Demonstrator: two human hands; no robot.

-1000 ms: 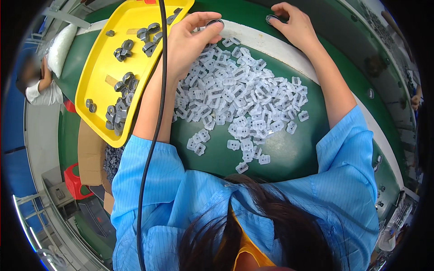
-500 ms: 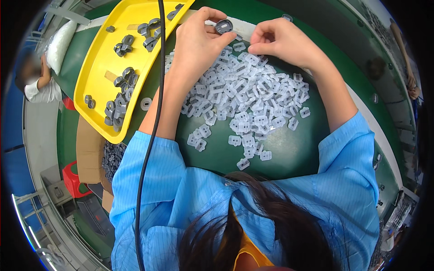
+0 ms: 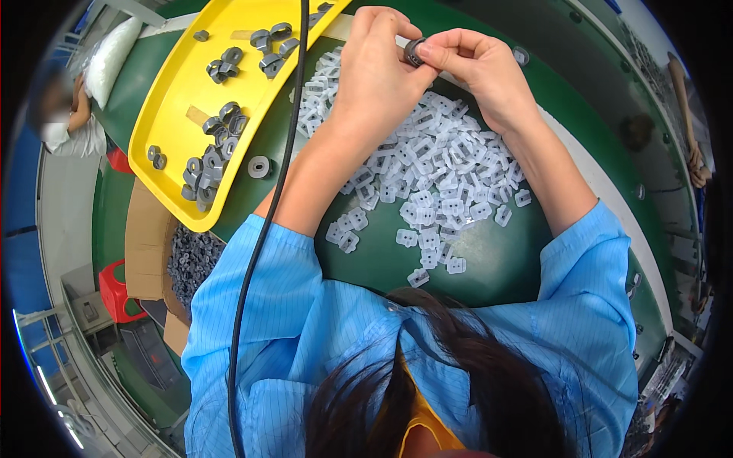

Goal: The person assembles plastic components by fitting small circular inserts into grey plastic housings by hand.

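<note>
The dark ring (image 3: 414, 53) could slip and drop among the clips (image 3: 450, 153) on the desk (image 3: 504, 263), since only fingertips hold it, above the pile and near the desk's far edge. The left hand (image 3: 382, 69) has it in a narrow pinch; the right hand (image 3: 482, 70) closes thumb and fingers on its other side. Whether a clip is caught between them is hidden; if so, a tilted ring could misalign it. The left forearm (image 3: 317, 179) might also sweep the loose disc (image 3: 253, 166), which lies just beside the tray (image 3: 169, 114) toward the desk's left edge.

Half a second ago, the left hand alone held the ring, its oval face showing, and the right hand was apart from it. Now the hands meet, and the ring appears nearly edge-on.
</note>
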